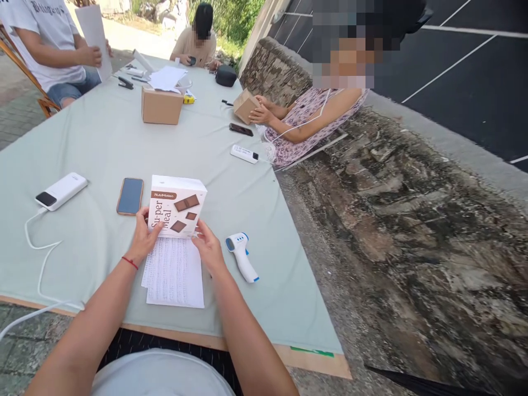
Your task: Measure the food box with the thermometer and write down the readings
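Between my two hands stands a white and brown cardboard box (181, 206) printed with chocolate pieces and the words "Su-per Meal". My left hand (145, 236) grips its lower left side, thumb on the front face. On the lower right edge, my right hand (207, 246) holds it with bent fingers. Printed paper sheets (175, 275) lie on the table just below the box, their top edge hidden behind it. A smartphone (130, 196) rests left of the box. To the right of my right hand lies a white and blue infrared thermometer (241, 257).
A white power bank (61, 191) with a cable lies at left. Another power bank (245, 154) and a dark phone (241, 129) are near the right edge. A brown carton (161, 106) stands farther back. Three people sit around the table (103, 143); one holds a small carton (246, 106).
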`<act>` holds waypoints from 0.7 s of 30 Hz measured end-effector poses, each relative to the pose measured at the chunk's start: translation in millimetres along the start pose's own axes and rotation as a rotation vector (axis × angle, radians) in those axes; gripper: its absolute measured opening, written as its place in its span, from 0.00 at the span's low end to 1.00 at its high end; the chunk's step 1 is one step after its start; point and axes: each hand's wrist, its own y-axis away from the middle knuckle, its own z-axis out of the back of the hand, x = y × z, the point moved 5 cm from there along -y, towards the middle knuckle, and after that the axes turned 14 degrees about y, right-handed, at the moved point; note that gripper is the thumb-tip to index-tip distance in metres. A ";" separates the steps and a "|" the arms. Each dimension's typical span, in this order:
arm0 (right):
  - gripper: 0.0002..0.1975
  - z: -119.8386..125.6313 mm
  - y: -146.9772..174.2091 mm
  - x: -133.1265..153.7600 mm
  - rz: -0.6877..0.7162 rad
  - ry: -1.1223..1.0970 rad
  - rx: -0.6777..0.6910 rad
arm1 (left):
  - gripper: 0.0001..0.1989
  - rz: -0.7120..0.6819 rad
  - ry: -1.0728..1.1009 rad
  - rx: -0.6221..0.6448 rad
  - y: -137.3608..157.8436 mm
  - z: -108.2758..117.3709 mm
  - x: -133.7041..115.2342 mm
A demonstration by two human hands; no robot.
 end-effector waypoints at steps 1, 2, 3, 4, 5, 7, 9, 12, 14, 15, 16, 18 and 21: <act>0.33 13.8 2.9 -5.3 -0.017 0.050 -0.046 | 0.33 0.016 0.017 0.004 -0.5 0.1 0.8; 0.33 30.3 6.5 -11.4 -0.048 0.123 -0.111 | 0.34 0.022 0.032 0.004 -1.2 0.0 0.0; 0.34 48.5 10.8 -17.9 -0.096 0.217 -0.183 | 0.35 0.023 0.040 0.004 -2.1 -0.2 -1.9; 0.35 66.8 15.8 -24.5 -0.157 0.334 -0.249 | 0.35 0.020 0.042 0.003 -3.2 -0.8 -4.9; 0.37 83.2 21.0 -31.1 -0.233 0.468 -0.279 | 0.35 0.015 0.039 0.004 -4.3 -1.7 -8.5; 0.39 107.2 30.6 -43.9 -0.402 0.708 -0.226 | 0.33 0.001 0.027 0.011 -6.2 -3.8 -16.6; 0.34 118.3 37.6 -52.3 -0.508 0.845 -0.099 | 0.31 -0.013 0.024 0.021 -7.0 -5.5 -23.2; 0.25 117.0 41.9 -49.6 -0.517 0.769 -0.066 | 0.32 -0.019 -0.005 0.043 -5.8 -6.5 -24.9; 0.24 103.9 42.8 -37.7 -0.448 0.517 -0.135 | 0.34 -0.010 -0.046 0.057 -4.4 -6.2 -20.3; 0.23 92.5 43.5 -29.3 -0.398 0.352 -0.144 | 0.35 -0.003 -0.066 0.062 -3.8 -5.8 -17.0; 0.23 78.3 44.5 -19.4 -0.341 0.181 -0.125 | 0.36 0.004 -0.083 0.064 -3.5 -5.2 -13.7; 0.22 44.6 47.8 2.5 -0.258 -0.103 -0.018 | 0.37 0.015 -0.105 0.059 -4.0 -3.7 -8.2; 0.19 1.5 50.2 32.8 -0.152 -0.296 0.090 | 0.36 0.007 -0.113 0.042 -6.8 -2.0 -5.7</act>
